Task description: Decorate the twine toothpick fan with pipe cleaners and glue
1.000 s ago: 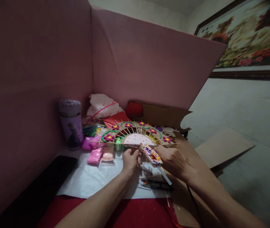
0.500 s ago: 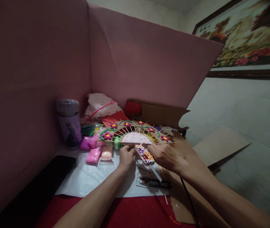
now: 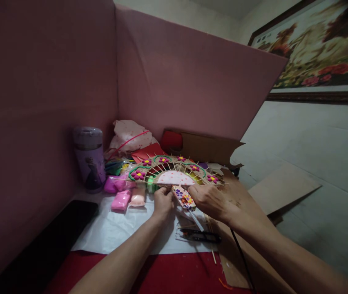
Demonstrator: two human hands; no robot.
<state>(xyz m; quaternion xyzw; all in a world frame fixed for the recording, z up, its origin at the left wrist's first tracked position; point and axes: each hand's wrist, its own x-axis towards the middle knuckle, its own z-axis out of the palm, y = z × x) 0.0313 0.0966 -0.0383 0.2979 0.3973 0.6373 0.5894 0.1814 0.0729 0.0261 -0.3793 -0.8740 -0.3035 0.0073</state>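
1. Keep the fan [image 3: 175,178], upright above the white sheet [image 3: 109,228], steady with the left hand [image 3: 163,202]; its thumb and fingers pinch the lower edge, tips partly hidden.
2. Guide the glue gun [image 3: 184,197] with the right hand [image 3: 206,199]; its fingers curl closed around it, trigger unseen. The step looks like gluing that edge: best move the nozzle slowly and keep fingertips clear of heat.
3. Counts: one fan, six flowers [image 3: 163,160], one glue gun, one glue stick [image 3: 197,221], one cup [image 3: 90,169], one pair of snips [image 3: 200,236].
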